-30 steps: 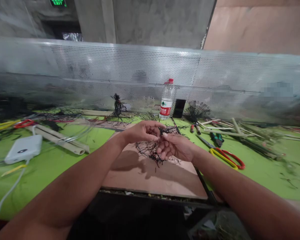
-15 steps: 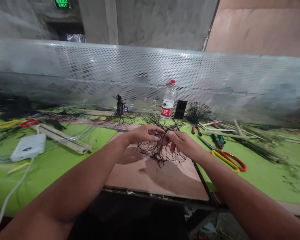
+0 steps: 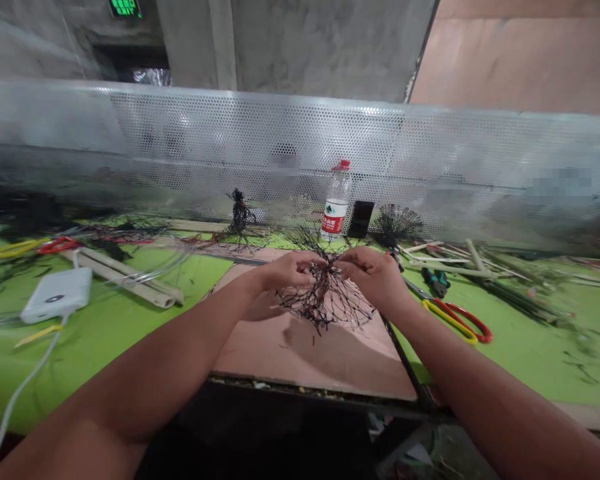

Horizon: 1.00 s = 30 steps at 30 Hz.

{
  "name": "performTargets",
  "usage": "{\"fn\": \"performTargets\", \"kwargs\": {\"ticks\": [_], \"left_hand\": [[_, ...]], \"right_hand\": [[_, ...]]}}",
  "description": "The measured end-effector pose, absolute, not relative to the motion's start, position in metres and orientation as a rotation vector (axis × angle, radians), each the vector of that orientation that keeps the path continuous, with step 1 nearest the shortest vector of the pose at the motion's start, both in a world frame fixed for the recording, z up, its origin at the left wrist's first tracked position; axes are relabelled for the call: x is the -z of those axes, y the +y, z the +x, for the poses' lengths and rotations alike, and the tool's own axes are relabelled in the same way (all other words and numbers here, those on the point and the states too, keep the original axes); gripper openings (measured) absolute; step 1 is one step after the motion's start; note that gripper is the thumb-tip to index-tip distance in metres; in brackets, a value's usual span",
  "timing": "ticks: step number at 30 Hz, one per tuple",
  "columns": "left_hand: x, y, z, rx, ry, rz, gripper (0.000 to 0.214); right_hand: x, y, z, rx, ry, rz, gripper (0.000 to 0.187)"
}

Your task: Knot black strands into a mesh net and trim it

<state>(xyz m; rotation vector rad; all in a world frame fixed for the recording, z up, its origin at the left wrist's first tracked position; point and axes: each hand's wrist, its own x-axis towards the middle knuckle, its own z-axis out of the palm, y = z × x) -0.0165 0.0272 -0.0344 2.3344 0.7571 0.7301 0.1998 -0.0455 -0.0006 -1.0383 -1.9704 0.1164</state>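
A: Where is the dark wiry bundle [image 3: 325, 300] sitting, please?

B: It is forming the centre of our clock, over the pinkish board [image 3: 310, 363]. Its lower strands are spreading like a skirt, and its upper ones are fanning towards twelve. Whether the tips are touching the board, I am not able to tell.

A: And how are the hands gripping?

B: The left hand [image 3: 293, 269] is holding the bundle's neck from nine o'clock, its fingers curling in. The right hand [image 3: 373, 270] is pinching the same neck from three o'clock, thumb and forefinger closed together.

A: Which things are lying around?

B: A bottle [image 3: 334, 213] is standing at twelve, and a black slab [image 3: 361, 219] (perhaps a phone) is standing just beside it, towards one. The scissors [image 3: 453, 321] are lying between three and four, near the pliers [image 3: 436, 282] at three. At nine, a white power bank [image 3: 57, 293] is resting on the green table [image 3: 97, 347].
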Motion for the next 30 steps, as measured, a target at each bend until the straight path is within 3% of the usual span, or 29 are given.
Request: {"fn": "performTargets", "kwargs": {"ticks": [5,8,17,30], "left_hand": [[0.025,0.020,-0.020,-0.835,0.790,2.219,0.038],[0.022,0.019,-0.022,-0.685,0.824,2.275,0.023],[0.036,0.032,-0.016,-0.060,0.879,2.465,0.038],[0.042,0.031,-0.014,-0.090,0.784,2.485,0.069]], "right_hand": [[0.002,-0.050,0.201,-0.224,-1.792,-0.897,0.013],[0.000,-0.051,0.202,-0.370,-1.682,-0.809,0.012],[-0.018,-0.044,0.211,-0.470,-1.452,-0.620,0.007],[-0.080,-0.020,0.218,-0.591,-1.447,-0.449,0.007]]}}
